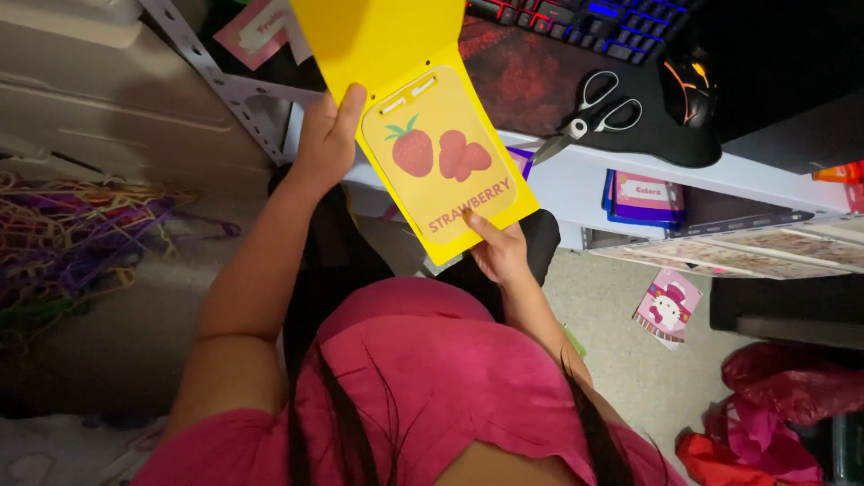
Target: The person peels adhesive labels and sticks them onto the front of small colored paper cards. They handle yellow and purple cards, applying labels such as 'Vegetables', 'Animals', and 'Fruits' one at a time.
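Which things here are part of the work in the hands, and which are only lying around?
In hand:
- yellow fruit card, held by left hand and right hand

Lying about:
- scissors on the desk
- keyboard
- mouse
- small pink card on the floor
- tangled coloured cords

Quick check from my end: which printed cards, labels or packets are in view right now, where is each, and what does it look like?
Yellow card: held up by left hand and right hand; rounded panel with red strawberry pictures.
Purple-and-blue packet: shelf under the white desk; flat, pink label.
Pink cartoon card: on the floor, right; rectangular, white character.
Pink paper: top left, partly hidden.
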